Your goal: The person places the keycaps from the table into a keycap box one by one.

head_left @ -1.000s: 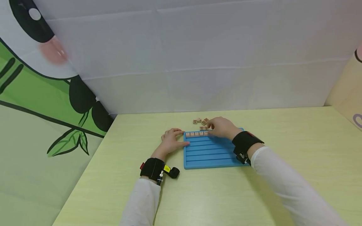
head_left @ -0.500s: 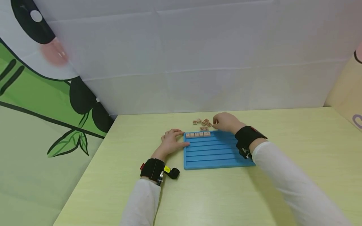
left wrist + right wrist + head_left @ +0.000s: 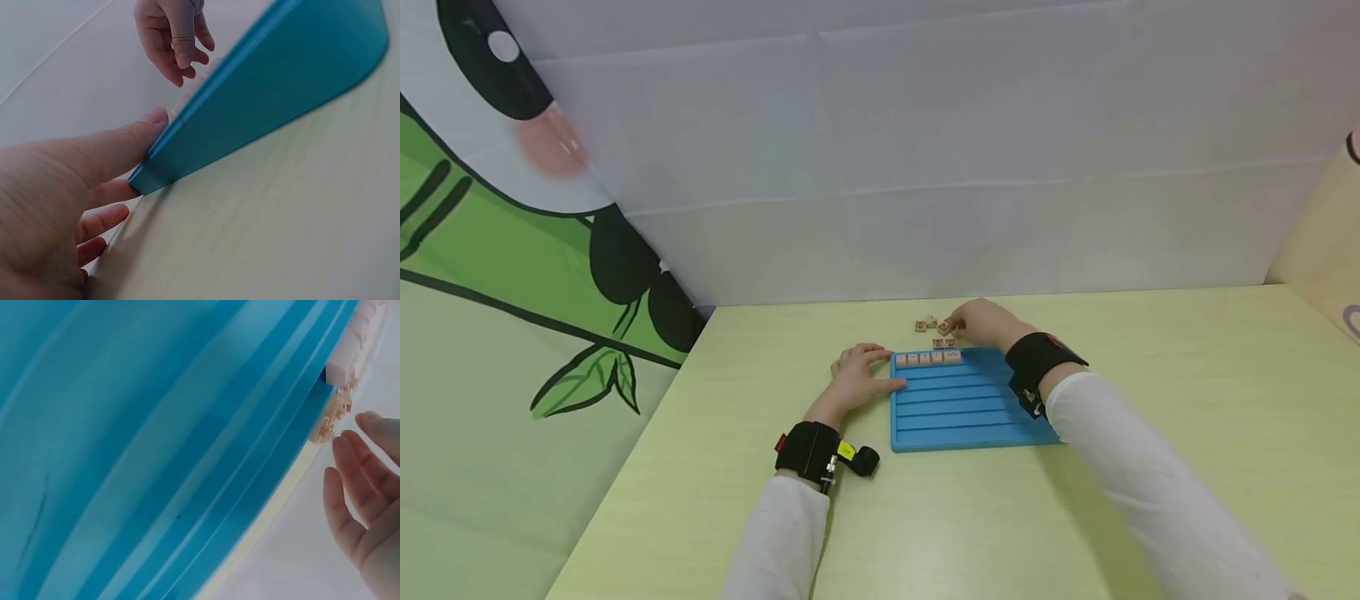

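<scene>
A blue ridged tray (image 3: 955,421) lies on the table, several pale wooden blocks (image 3: 928,359) lined up in its back left groove. My left hand (image 3: 854,375) is at the tray's back left corner, thumb against the side edge and the other fingers spread; the left wrist view shows the thumb (image 3: 140,134) on the rim. Behind the tray are several loose small wooden blocks (image 3: 921,327), with raised marks visible in the right wrist view. My right hand (image 3: 987,323) reaches over these, its fingertips close to them. In the right wrist view, thumb and fingers stand apart with nothing between them.
The pale wooden table (image 3: 865,533) meets a white cloth backdrop (image 3: 925,167) just behind the loose blocks. A green cartoon-printed cloth (image 3: 512,233) hangs along the left. Black camera straps (image 3: 807,447) sit on both wrists, with white sleeves below.
My right hand has left the end of the row in the tray, drawn back to the right, then moved left over the loose blocks. My left hand stays at the tray corner.
</scene>
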`<state>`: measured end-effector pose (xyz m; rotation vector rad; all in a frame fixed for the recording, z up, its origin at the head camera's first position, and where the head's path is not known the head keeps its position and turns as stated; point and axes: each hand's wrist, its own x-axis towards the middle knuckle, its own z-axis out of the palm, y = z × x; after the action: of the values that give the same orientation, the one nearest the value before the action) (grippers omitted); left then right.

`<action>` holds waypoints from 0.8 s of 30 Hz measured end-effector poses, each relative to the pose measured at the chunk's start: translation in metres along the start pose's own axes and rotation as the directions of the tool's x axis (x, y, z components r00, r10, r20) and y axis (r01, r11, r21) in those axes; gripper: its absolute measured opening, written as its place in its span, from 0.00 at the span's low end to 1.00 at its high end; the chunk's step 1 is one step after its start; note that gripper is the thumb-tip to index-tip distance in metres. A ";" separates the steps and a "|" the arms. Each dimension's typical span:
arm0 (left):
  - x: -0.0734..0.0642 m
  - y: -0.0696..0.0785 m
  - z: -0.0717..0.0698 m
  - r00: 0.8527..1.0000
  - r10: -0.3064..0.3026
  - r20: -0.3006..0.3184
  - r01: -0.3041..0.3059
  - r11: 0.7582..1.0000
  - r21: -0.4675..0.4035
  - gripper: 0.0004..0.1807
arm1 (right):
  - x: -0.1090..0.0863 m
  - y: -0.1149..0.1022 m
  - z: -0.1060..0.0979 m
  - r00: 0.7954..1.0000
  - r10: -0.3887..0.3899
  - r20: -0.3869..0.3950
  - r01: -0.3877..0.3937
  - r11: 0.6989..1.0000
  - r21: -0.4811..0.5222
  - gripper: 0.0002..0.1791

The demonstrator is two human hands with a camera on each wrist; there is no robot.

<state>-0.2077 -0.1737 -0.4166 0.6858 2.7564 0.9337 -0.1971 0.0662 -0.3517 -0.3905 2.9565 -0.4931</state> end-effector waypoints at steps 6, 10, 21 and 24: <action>-0.001 -0.001 -0.001 1.000 -0.007 0.003 0.007 1.000 -0.012 0.34 | 0.005 -0.007 0.007 0.999 0.014 0.040 -0.013 1.000 -0.024 0.14; -0.001 -0.002 -0.001 1.000 -0.009 0.004 0.009 1.000 -0.018 0.34 | 0.009 -0.009 0.008 0.996 0.068 0.062 -0.064 0.996 -0.067 0.11; -0.001 0.000 -0.001 1.000 -0.002 -0.004 0.002 1.000 -0.018 0.34 | 0.018 -0.005 0.015 0.993 0.102 0.051 -0.097 0.991 -0.093 0.10; -0.001 0.000 0.000 1.000 0.000 -0.001 0.000 1.000 -0.017 0.34 | 0.013 -0.010 0.013 0.990 0.121 0.070 -0.113 0.988 -0.105 0.10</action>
<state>-0.2070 -0.1747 -0.4165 0.6832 2.7464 0.9563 -0.2050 0.0500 -0.3617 -0.2381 2.9160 -0.3093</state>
